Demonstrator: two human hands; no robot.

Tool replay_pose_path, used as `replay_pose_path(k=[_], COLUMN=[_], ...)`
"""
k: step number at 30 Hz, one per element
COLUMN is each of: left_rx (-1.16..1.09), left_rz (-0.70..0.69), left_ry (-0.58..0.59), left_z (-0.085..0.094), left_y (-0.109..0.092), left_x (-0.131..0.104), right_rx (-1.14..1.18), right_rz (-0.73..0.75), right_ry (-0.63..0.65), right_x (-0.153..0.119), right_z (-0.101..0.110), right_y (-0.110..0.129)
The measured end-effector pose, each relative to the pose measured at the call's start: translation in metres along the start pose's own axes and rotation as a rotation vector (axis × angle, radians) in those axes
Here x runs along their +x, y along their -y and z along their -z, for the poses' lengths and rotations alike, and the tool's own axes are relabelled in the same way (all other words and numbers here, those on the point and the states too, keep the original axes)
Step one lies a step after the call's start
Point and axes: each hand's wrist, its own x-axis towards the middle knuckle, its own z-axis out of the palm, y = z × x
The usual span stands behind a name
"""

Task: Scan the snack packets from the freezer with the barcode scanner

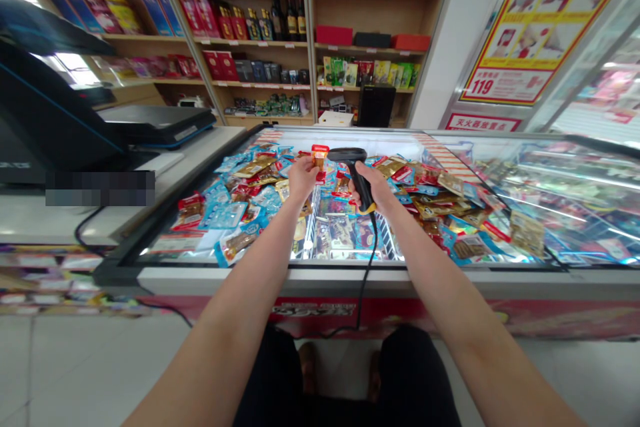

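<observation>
Between the fingers of my left hand point(302, 180) is a small snack packet point(320, 157), red at the top with a brown, partly see-through middle. My right hand point(371, 188) is wrapped round the grip of a black barcode scanner point(349, 156) with a yellow tip at its base. The scanner's head points left and sits close beside the packet. From its grip a black cable point(367, 273) hangs down over the front edge of the freezer. Below both hands, loose snack packets point(225, 213) in blue, red and brown lie heaped on the glass top.
The chest freezer point(450, 276) spans the front, with a second heap of packets point(450, 207) at right. On the left counter point(175, 167) stand a black machine point(50, 107) and a flat scale-like device point(160, 123). Shelves point(240, 43) of boxes and bottles line the back.
</observation>
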Motion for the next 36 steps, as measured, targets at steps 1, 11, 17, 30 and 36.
replay_pose_path(k=[1,11,17,30,36], left_rx=[0.001,0.099,0.215,0.259,0.225], left_rz=[-0.001,-0.034,-0.024,-0.040,-0.034], left_ry=[0.003,-0.011,-0.054,-0.062,-0.086], left_z=[0.000,0.002,0.004,0.006,0.006], left_y=[0.000,0.009,0.013,0.016,0.018], left_x=[0.000,0.002,0.004,0.005,0.005], right_rx=[-0.001,-0.017,0.014,-0.055,-0.044], right_rz=[-0.001,-0.052,-0.037,-0.056,-0.061], right_ry=[-0.001,-0.019,-0.012,0.031,0.030], right_x=[0.000,-0.004,-0.003,-0.003,-0.003], right_z=[0.000,-0.002,-0.001,0.004,0.004], right_y=[0.000,0.005,0.004,0.002,0.002])
